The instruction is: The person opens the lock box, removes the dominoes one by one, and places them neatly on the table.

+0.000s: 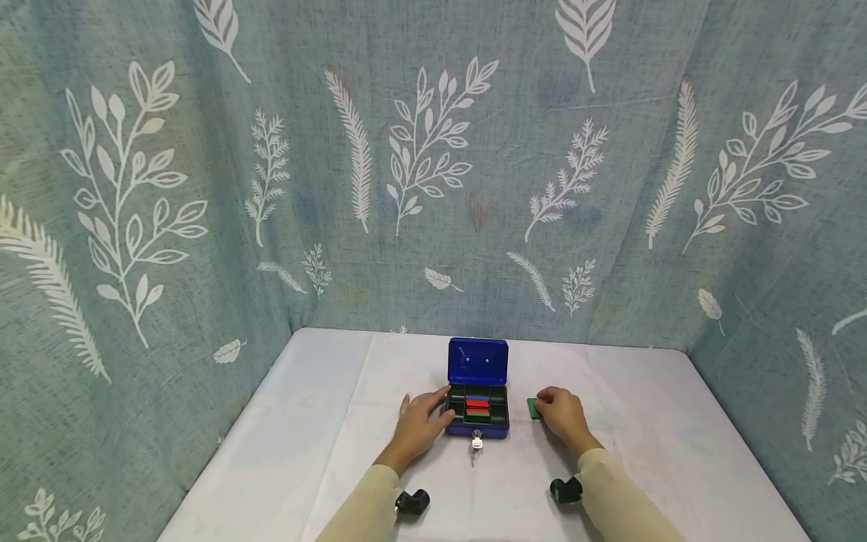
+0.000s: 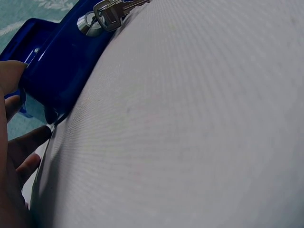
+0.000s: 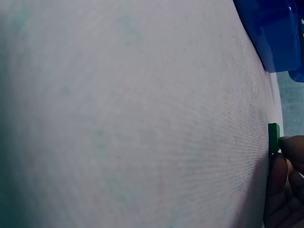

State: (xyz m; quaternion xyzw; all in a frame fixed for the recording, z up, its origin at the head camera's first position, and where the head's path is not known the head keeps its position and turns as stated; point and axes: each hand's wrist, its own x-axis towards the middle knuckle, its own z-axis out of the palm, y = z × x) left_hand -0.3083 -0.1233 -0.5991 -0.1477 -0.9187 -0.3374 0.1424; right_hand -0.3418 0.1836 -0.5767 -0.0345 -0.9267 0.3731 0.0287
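Green block (image 1: pixel 533 409) lies flat on the white table (image 1: pixel 637 399), to the right of the blue box (image 1: pixel 497 433) and apart from it. The right hand (image 1: pixel 564 415) is on its right side, fingers bent, and pinches its edge; in the right wrist view the thumb touches the top of the block while a finger sits low against its end.

The left hand (image 1: pixel 418 425) is at the left side of the box, fingers spread and fairly straight, holding nothing in its grasp. Its thumb touches the rim near the front corner and its forefinger reaches the side farther back; the lower fingers hang beside the wall, close to the table.

The lid (image 1: pixel 478 361) stands raised at the back. Inside is a black tray (image 1: pixel 497 412) with compartments; red blocks (image 1: pixel 477 403) lie in the middle, with strips of green and blue beside them. Keys (image 1: pixel 476 444) hang from the front lock. A leaf-patterned curtain (image 1: pixel 474 181) surrounds the table. Both sleeves are pale, each with a black device at the wrist.
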